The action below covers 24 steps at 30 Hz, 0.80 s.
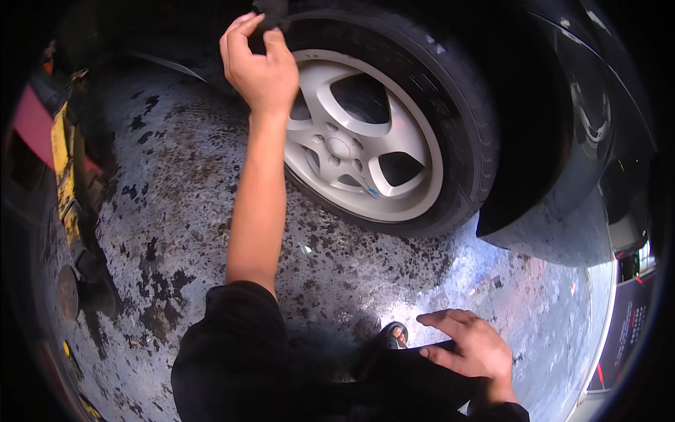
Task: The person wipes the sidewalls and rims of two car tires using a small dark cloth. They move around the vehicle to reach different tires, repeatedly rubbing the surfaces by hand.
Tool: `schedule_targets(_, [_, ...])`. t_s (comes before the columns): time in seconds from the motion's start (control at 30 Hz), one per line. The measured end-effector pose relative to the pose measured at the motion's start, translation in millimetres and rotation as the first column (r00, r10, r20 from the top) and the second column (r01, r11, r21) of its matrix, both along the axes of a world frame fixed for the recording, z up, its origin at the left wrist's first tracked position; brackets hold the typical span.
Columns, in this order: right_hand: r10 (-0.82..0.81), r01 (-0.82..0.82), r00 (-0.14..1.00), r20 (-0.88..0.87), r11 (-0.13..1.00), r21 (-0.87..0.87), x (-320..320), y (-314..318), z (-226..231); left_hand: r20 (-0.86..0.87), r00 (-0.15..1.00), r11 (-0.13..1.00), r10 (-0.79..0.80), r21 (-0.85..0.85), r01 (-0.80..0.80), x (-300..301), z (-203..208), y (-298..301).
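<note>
The person has bare hands (264,76), a black left sleeve (232,337), dark legwear (415,371) and a dark open-toed shoe (387,333).

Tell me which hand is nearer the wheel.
The left hand: raised beside the tyre, fingers and thumb around a dark piece too unclear to identify. The right hand is low, well away from the wheel, nothing visible in its grip.

The wheel (339,146) looks smooth metal, the tyre (465,148) rubber, the bodywork (596,116) glossy, the floor (190,190) rough

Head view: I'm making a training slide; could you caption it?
Left-hand grip holding a dark object beside a black rubber tyre on a silver spoked wheel.
</note>
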State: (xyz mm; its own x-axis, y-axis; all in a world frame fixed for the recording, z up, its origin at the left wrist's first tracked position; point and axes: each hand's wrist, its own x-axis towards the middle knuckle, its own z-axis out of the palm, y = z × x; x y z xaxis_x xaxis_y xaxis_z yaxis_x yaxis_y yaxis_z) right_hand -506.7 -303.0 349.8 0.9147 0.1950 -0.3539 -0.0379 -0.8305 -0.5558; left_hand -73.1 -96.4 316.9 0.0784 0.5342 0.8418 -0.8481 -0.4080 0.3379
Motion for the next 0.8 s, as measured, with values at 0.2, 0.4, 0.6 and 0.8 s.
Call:
schedule_targets(0.2, [-0.003,0.005,0.999,0.032,0.998,-0.068,7.8,-5.6,-16.5,-0.113,0.939,0.945,-0.325,0.003,0.327,-8.8,10.7,-68.4])
schedule_targets(0.4, [0.05,-0.05,0.997,0.05,0.999,-0.009,37.7,8.8,-15.2,0.283,0.913,0.856,-0.294,0.502,0.12,-49.4,16.8,-121.6])
schedule_targets(0.6, [-0.021,0.02,1.0,-0.005,0.998,-0.065,22.5,11.4,-9.3,-0.159,0.987,0.981,-0.013,0.188,0.043,64.5,15.3,-2.5])
schedule_targets(0.8, [-0.006,0.012,0.999,0.05,0.991,-0.131,22.8,10.5,-25.4,0.076,0.913,0.883,-0.4,0.3,0.362,-43.5,15.8,-138.5])
